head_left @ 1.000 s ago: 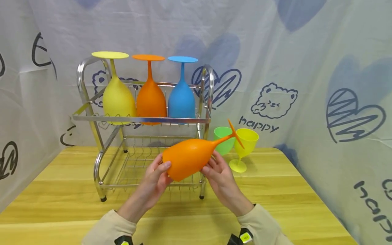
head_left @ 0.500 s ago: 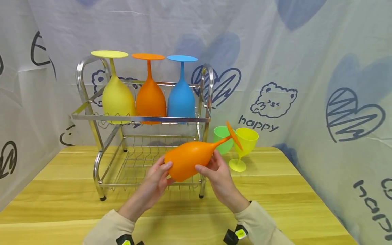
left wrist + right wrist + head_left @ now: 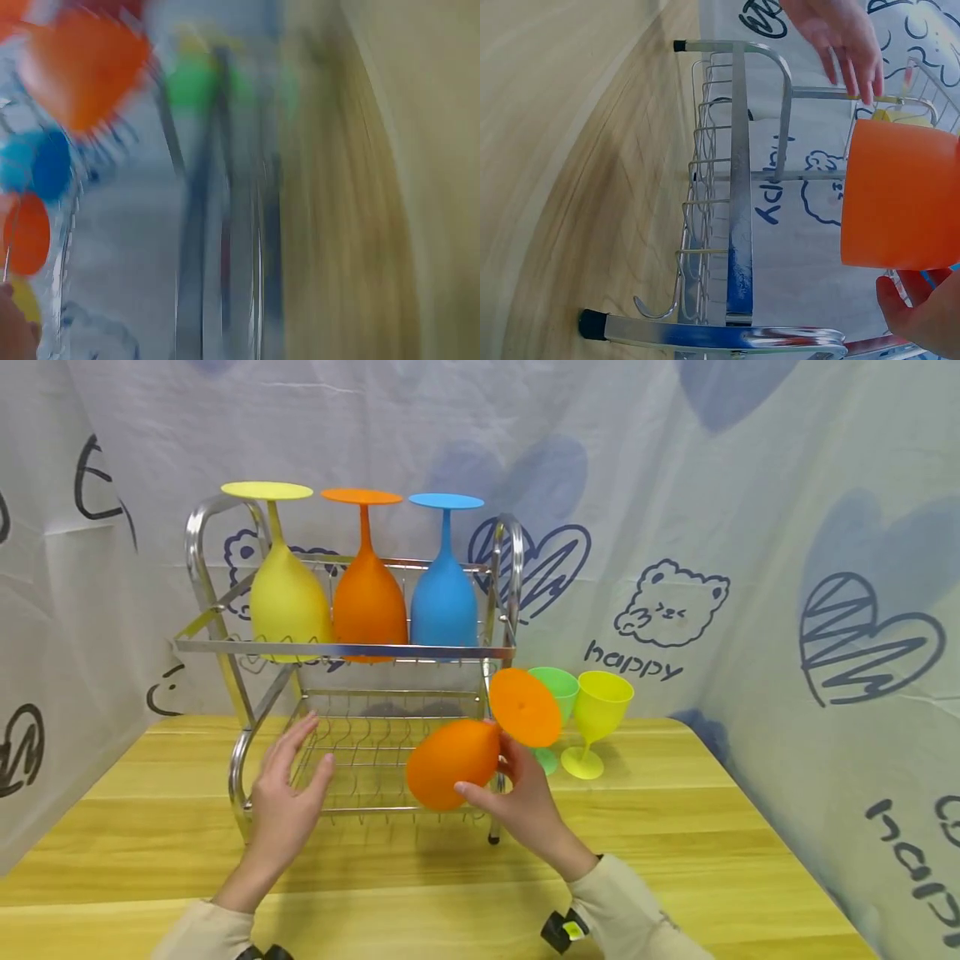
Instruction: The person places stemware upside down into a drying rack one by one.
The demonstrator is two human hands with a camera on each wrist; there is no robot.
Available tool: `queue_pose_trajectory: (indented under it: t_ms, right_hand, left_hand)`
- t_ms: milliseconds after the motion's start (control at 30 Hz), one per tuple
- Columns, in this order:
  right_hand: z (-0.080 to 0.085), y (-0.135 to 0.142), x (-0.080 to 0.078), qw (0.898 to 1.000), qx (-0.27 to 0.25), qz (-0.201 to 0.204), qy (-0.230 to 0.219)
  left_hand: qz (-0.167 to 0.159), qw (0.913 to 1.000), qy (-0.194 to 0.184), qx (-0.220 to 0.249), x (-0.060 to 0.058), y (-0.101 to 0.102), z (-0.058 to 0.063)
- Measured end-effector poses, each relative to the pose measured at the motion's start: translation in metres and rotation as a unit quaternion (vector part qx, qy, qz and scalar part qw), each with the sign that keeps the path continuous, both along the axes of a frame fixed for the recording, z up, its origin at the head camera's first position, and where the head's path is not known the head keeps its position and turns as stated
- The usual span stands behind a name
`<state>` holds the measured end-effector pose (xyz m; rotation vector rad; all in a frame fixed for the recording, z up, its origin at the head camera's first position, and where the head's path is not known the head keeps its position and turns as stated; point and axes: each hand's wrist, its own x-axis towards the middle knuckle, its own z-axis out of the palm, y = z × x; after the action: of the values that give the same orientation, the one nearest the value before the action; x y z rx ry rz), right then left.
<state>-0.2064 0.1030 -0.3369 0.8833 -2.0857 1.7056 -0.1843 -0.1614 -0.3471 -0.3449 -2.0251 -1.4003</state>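
Observation:
An orange goblet (image 3: 453, 764) is tilted in front of the rack's lower shelf, its round foot (image 3: 525, 707) facing up and toward me. My right hand (image 3: 525, 797) grips it around the bowl's end near the stem. In the right wrist view the goblet's bowl (image 3: 900, 196) points past the fingers toward the left hand. Apart from it, my left hand (image 3: 288, 789) is raised with fingers spread at the rack's left front, holding nothing. On the upper shelf a yellow goblet (image 3: 288, 602), an orange goblet (image 3: 369, 602) and a blue goblet (image 3: 444, 602) stand upside down in a row.
The two-tier metal wire rack (image 3: 345, 650) stands on the wooden table (image 3: 660, 860). Right of it a green goblet (image 3: 558, 685) and a yellow goblet (image 3: 603, 706) stand upright. A printed white cloth (image 3: 637, 485) surrounds the table. Motion blurs the left wrist view.
My left hand has let go of the orange goblet and moved left. The right hand keeps it and has turned it, bringing its foot round toward me and its rim toward the rack.

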Motion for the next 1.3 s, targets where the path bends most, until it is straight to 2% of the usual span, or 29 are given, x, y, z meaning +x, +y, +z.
queue_pose_trajectory:
  t_ms: [67,100,133,200,267,333,400,567,667,800,967,1033,1100,1300]
  right_hand:
    - [-0.001,-0.002,-0.001,1.0,0.004,0.0,0.012]
    - [-0.001,-0.003,-0.001,1.0,0.006,-0.002,0.014]
    - [-0.002,-0.004,-0.001,1.0,0.01,-0.004,0.017]
    - [-0.003,-0.006,-0.001,1.0,0.02,-0.012,0.018]
    - [-0.003,-0.008,0.0,0.999,0.029,-0.021,0.011]
    - [-0.004,-0.01,0.0,0.999,0.037,-0.026,0.005]
    - [-0.004,-0.012,0.0,0.999,0.042,-0.027,0.002]
    - [-0.004,-0.016,-0.002,0.999,0.048,-0.019,-0.002]
    - [-0.005,-0.018,-0.003,0.998,0.053,-0.018,-0.006]
    - [-0.006,-0.023,-0.005,0.998,0.061,-0.019,-0.011]
    - [-0.006,-0.03,-0.01,0.997,0.072,-0.021,-0.019]
    - [-0.004,-0.035,-0.012,0.997,0.075,-0.022,-0.019]
    - [-0.002,-0.04,-0.015,0.996,0.081,-0.02,-0.019]
    - [0.002,-0.058,-0.023,0.996,0.089,0.002,-0.021]
  left_hand:
    - [0.082,0.9955,0.044,-0.018,-0.004,-0.016,-0.002]
    - [0.106,0.9933,0.042,-0.017,-0.007,-0.024,-0.003]
    - [0.117,0.9928,0.022,-0.01,-0.009,-0.032,-0.003]
    - [0.119,0.9916,-0.047,0.016,-0.012,-0.048,-0.002]
    - [0.112,0.9865,-0.116,0.029,-0.015,-0.063,-0.001]
    - [0.101,0.9813,-0.16,0.038,-0.017,-0.075,-0.001]
    - [0.096,0.9771,-0.186,0.038,-0.019,-0.084,-0.002]
    - [0.095,0.9689,-0.225,0.039,-0.021,-0.099,-0.008]
    - [0.077,0.9681,-0.231,0.06,-0.021,-0.106,-0.012]
    - [0.031,0.9696,-0.227,0.086,-0.022,-0.113,-0.017]
    - [-0.015,0.9605,-0.232,0.152,-0.022,-0.117,-0.02]
    - [-0.023,0.9554,-0.235,0.178,-0.022,-0.118,-0.02]
    - [-0.025,0.9543,-0.234,0.184,-0.022,-0.118,-0.021]
    - [-0.024,0.9592,-0.225,0.169,-0.022,-0.119,-0.022]
